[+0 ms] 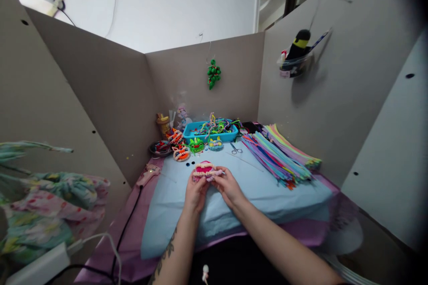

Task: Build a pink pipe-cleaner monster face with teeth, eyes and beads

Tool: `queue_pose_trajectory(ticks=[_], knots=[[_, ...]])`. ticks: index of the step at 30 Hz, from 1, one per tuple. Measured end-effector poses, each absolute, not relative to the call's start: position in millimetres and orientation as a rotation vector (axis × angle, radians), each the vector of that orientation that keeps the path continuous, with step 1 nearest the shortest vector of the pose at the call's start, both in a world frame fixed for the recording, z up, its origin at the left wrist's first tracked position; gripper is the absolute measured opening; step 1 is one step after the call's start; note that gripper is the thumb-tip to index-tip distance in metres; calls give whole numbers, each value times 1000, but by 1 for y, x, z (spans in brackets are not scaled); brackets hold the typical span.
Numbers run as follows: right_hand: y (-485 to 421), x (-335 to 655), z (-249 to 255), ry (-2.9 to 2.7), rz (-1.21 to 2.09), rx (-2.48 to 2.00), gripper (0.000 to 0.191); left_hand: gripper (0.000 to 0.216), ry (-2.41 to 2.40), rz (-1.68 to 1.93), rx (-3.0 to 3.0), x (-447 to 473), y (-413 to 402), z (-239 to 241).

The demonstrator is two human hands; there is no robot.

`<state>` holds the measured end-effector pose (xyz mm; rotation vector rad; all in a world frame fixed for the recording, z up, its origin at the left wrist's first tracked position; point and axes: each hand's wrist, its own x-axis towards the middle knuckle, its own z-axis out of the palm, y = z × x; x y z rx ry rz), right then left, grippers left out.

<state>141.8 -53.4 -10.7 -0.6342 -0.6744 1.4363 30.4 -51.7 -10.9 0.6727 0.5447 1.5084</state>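
Note:
A small pink, cream and lilac fuzzy pipe-cleaner figure point(204, 169) is held up over the near part of the blue cloth. My left hand point(195, 193) grips its left side, thumb in front. On its right side, the fingers of my right hand point(230, 188) pinch the lilac end. Beyond it stand similar figures: an orange one point(181, 153), a green one point(196, 145) and a light blue one point(216, 144). Two small black discs point(187, 164) lie just past my left hand.
Bundles of coloured pipe cleaners point(276, 158) lie at right, near scissors point(236, 148) and a thin rod point(249, 163). A blue tray point(187, 133) holds tangled scraps. At left is a pink glue gun point(149, 174) with a black cord point(129, 225). Grey panels point(203, 98) surround the table.

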Motion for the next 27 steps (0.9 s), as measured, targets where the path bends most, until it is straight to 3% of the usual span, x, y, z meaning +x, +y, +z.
queue_pose_trajectory(ticks=[8, 15, 27], knots=[[-39, 154, -28, -954, 1130, -797, 24, 31, 571, 1510, 637, 27, -50, -11], [-41, 153, -30, -1071, 1057, -809, 18, 40, 581, 1520, 639, 27, -49, -12], [-49, 153, -26, -1239, 1004, -808, 11, 39, 545, 1577, 610, 25, -46, -14]])
